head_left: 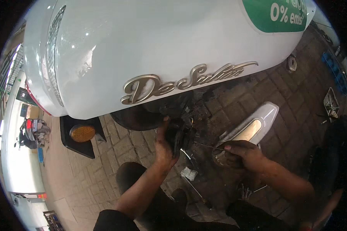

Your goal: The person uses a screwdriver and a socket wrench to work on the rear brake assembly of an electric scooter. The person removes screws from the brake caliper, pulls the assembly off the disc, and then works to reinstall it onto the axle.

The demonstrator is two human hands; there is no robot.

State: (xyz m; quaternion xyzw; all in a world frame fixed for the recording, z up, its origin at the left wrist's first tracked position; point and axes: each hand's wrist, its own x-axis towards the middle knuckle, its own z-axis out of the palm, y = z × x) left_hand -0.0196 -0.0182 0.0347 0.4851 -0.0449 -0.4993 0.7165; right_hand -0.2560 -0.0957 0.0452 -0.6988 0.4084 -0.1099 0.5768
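- At the far left, a parked motorcycle (32, 131) with a red rear part stands well apart from the hands.
- A black flap (72, 142) bearing an oval amber reflector (83, 134) hangs under the vehicle's white body panel (104, 69), which fills the upper middle and carries silver script lettering (142, 89).
- Beneath the panel's lower edge shows a dark rounded part (137, 118), much of it in shadow.
- The left grip (165, 149) is grasping a black part (176, 134) from its left side, thumb up, just below the panel; the part's details are too dark to tell.
- Under that part, a crumpled white scrap (188, 173) lies on the brick-paved floor (104, 173), with a screwdriver (196, 190) just beside it.
- A thin metal shaft (206, 146) runs from the right hand toward the black part; I cannot tell whether its tip touches.
- The right grip (246, 154) is clenched around the shaft's near end, the fingers hiding it.
- Behind that hand, a loose white cover (269, 113) with a pale gold inset (248, 131) lies on the floor.
- Near the right rim sit a small tray (330, 103) and, beyond it, a blue object (335, 73).
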